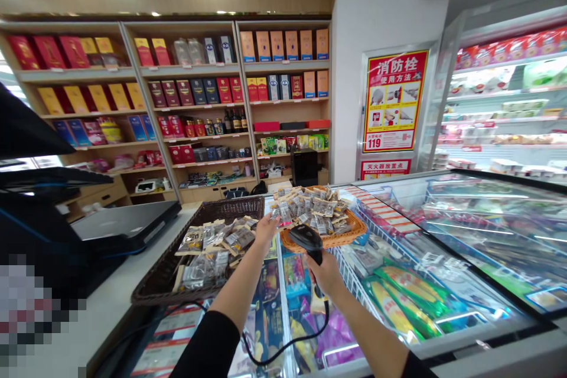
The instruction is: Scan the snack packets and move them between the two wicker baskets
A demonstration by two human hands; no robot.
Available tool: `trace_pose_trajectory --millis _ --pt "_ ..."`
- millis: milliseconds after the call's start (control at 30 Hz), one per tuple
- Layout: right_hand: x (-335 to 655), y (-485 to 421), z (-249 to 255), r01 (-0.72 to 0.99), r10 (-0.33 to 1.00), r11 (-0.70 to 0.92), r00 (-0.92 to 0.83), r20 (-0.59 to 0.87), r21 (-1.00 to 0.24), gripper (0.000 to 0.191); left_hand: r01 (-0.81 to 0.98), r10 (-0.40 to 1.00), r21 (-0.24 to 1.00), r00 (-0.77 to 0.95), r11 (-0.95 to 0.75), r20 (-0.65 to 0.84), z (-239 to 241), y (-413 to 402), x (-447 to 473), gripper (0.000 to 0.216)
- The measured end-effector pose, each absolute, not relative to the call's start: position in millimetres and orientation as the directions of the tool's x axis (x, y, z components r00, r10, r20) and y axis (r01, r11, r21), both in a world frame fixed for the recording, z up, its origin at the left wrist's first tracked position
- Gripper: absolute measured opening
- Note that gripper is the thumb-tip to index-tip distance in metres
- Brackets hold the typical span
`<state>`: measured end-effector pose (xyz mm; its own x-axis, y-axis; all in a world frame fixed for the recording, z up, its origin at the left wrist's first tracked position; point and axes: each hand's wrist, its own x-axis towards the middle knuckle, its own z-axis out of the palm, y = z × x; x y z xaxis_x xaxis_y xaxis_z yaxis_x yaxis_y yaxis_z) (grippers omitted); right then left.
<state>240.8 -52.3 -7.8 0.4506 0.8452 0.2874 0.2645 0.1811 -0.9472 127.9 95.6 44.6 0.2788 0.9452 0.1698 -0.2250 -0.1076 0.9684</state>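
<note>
My right hand is wrapped round the grip of a black barcode scanner, whose head points toward an orange wicker basket piled with small snack packets. My left hand reaches forward and pinches one small packet at the near edge of that pile. A black cable hangs from the scanner's handle. Left of the hands stands a dark brown wicker basket holding more packets of the same kind.
Both baskets rest on a glass-topped chest freezer full of frozen goods. A black register screen and a printer sit on the white counter at left. Shelves of boxed goods line the back wall; a chilled display stands at right.
</note>
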Motion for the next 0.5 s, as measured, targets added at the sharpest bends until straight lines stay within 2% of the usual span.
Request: trace_pose_trajectory --millis 267,400,500 --pt "243 -51 -12 0.262 0.848 0.213 0.429 0.311 -0.941 0.033 -0.213 0.942 0.967 0.272 -0.141 0.198 42 99 128 0.03" --pt "246 -48 -15 0.113 0.87 0.258 0.404 0.282 -0.959 0.032 -0.152 0.912 0.931 0.203 -0.331 0.357 44 100 130 0.04" --pt "251 -49 -17 -0.003 0.871 0.268 0.429 0.241 -0.963 0.033 0.041 0.856 0.857 0.101 -0.513 0.508 60 95 117 0.048"
